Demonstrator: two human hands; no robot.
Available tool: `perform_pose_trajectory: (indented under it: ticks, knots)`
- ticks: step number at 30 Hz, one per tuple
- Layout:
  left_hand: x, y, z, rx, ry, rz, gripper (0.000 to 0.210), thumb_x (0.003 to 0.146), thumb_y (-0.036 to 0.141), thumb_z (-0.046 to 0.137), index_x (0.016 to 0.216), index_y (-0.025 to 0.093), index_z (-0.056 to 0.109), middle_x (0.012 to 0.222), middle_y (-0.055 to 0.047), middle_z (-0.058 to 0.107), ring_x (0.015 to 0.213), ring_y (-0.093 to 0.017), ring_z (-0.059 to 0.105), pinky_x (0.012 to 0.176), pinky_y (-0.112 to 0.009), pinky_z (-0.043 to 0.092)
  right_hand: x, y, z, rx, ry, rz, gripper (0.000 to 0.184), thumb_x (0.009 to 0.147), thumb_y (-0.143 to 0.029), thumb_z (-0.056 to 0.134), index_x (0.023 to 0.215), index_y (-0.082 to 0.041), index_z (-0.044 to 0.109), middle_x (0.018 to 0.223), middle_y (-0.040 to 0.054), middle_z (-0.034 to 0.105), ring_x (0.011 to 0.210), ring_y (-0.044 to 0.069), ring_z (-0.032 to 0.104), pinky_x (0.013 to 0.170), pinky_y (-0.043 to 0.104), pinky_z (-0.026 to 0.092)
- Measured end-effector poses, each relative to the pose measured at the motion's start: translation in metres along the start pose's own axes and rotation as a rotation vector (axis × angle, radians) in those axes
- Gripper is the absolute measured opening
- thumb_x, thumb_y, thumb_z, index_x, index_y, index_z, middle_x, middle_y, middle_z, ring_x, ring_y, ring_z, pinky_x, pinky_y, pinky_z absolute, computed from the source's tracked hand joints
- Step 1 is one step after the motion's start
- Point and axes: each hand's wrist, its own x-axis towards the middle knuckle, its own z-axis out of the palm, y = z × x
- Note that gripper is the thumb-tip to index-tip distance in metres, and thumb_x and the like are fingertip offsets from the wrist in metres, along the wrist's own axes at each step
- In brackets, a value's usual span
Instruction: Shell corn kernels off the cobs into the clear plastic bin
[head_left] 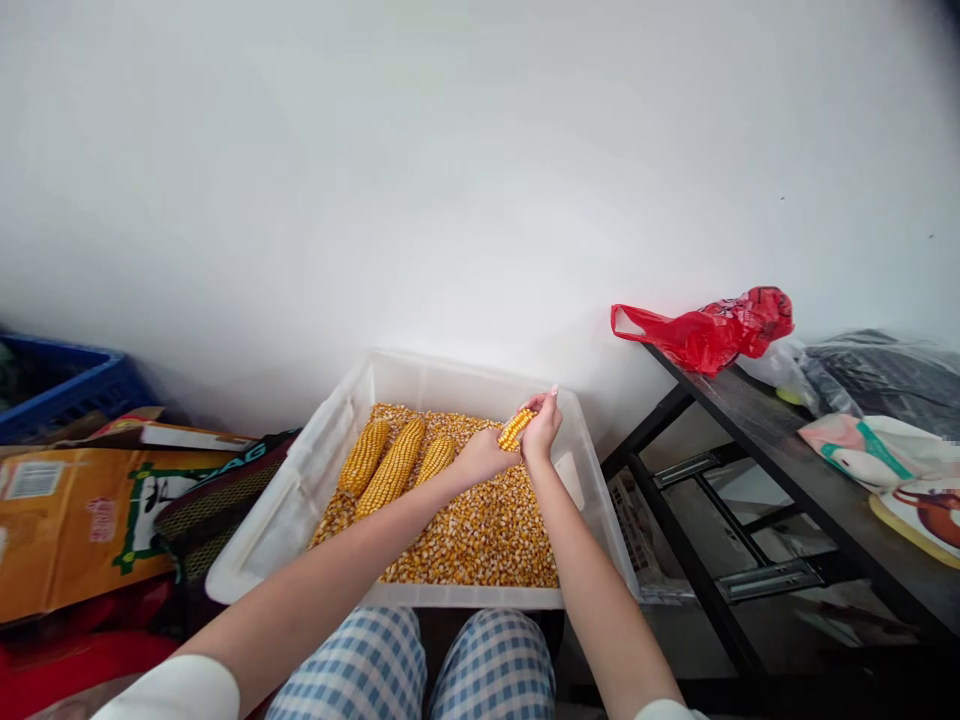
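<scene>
Over the right part of a white plastic bin (472,597), a yellow corn cob (515,430) is held between both hands. My left hand (487,456) is closed around its lower end. The fingers of my right hand (541,428) wrap its right side and upper part. Loose corn kernels (480,540) cover the bin's floor in a thick layer. On the kernels at the left lie three more cobs: one at the far left (365,455), a long cob (393,467) beside it, and a cob (437,458) partly hidden by my left forearm.
To the right stands a black metal-framed table (795,480) bearing a red plastic bag (712,328) and other packages. At left are an orange cardboard box (75,530), a black mesh bag (202,510) and a blue crate (82,385). A white wall (480,180) rises behind the bin.
</scene>
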Motion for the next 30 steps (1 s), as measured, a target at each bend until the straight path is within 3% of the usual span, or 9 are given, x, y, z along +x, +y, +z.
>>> perform_pose_trajectory:
  ticks: [3,6,8,13,16,20,25,27,30]
  knots:
    - [0.005,0.0,-0.005,-0.097,-0.025,-0.024,0.024,0.063,0.034,0.058,0.079,0.016,0.059,0.064,-0.002,0.06,0.054,-0.017,0.055,0.048,-0.025,0.038,0.011,0.006,-0.007,-0.024,0.036,0.021,0.049,0.078,-0.058,0.024,0.059,-0.018,0.045,0.048,-0.0014,0.051,0.043,0.011,0.052,0.046,0.023,0.041]
    - [0.008,-0.002,-0.013,0.08,0.116,0.014,0.029,0.06,0.038,0.062,0.08,0.017,0.055,0.068,-0.004,0.06,0.063,-0.02,0.056,0.056,-0.027,0.04,0.023,0.013,-0.014,-0.107,0.141,0.054,0.049,0.079,-0.056,0.027,0.059,-0.016,0.05,0.059,0.0023,0.058,0.058,0.012,0.057,0.054,0.022,0.043]
    - [0.008,-0.003,-0.017,0.261,0.15,0.034,0.028,0.063,0.038,0.06,0.082,0.018,0.051,0.075,-0.005,0.059,0.07,-0.021,0.057,0.062,-0.029,0.041,0.026,0.016,-0.016,-0.112,0.159,0.104,0.047,0.078,-0.053,0.031,0.059,-0.016,0.052,0.063,0.0035,0.061,0.062,0.012,0.058,0.057,0.022,0.043]
    - [0.003,-0.006,-0.018,0.639,0.08,0.02,0.03,0.065,0.019,0.055,0.094,0.018,0.046,0.094,-0.012,0.058,0.082,-0.024,0.058,0.069,-0.031,0.042,0.012,0.015,-0.009,0.201,-0.086,0.446,0.046,0.08,-0.051,0.024,0.06,-0.017,0.048,0.052,0.0035,0.058,0.051,0.015,0.057,0.056,0.031,0.047]
    - [0.002,-0.008,-0.013,0.674,0.049,-0.007,0.028,0.066,0.014,0.051,0.093,0.018,0.048,0.086,-0.012,0.061,0.08,-0.024,0.059,0.068,-0.031,0.041,0.003,0.013,-0.005,0.296,0.004,0.483,0.043,0.08,-0.05,0.024,0.055,-0.019,0.041,0.039,-0.0036,0.044,0.037,0.011,0.048,0.05,0.03,0.047]
    - [0.001,-0.01,-0.006,0.513,0.024,0.081,0.013,0.065,0.027,0.054,0.076,0.019,0.054,0.073,-0.009,0.063,0.07,-0.023,0.06,0.061,-0.028,0.04,-0.001,0.008,-0.004,0.21,0.106,0.285,0.044,0.078,-0.057,0.028,0.053,-0.021,0.032,0.035,-0.0067,0.035,0.03,0.009,0.039,0.038,0.025,0.041]
    - [0.002,-0.011,-0.007,0.192,-0.043,0.171,0.007,0.058,0.023,0.055,0.062,0.018,0.052,0.058,-0.001,0.057,0.054,-0.015,0.053,0.05,-0.023,0.035,-0.007,0.002,0.002,0.094,0.032,0.118,0.048,0.077,-0.062,0.027,0.054,-0.021,0.034,0.036,-0.0071,0.035,0.028,0.009,0.04,0.035,0.023,0.039]
    - [0.001,-0.007,-0.011,0.046,-0.141,0.1,0.009,0.056,0.022,0.056,0.058,0.018,0.048,0.051,0.002,0.05,0.046,-0.011,0.046,0.045,-0.021,0.031,-0.009,0.001,0.003,0.04,0.0,0.071,0.049,0.077,-0.062,0.028,0.054,-0.02,0.036,0.036,-0.0069,0.037,0.029,0.009,0.042,0.034,0.022,0.038]
    - [-0.001,0.0,-0.016,-0.214,-0.396,-0.111,0.019,0.06,0.03,0.055,0.057,0.018,0.041,0.042,0.006,0.038,0.036,-0.006,0.03,0.037,-0.02,0.023,-0.003,0.005,-0.001,0.0,-0.048,0.017,0.05,0.077,-0.061,0.027,0.056,-0.019,0.041,0.037,-0.0052,0.042,0.032,0.01,0.046,0.035,0.022,0.037]
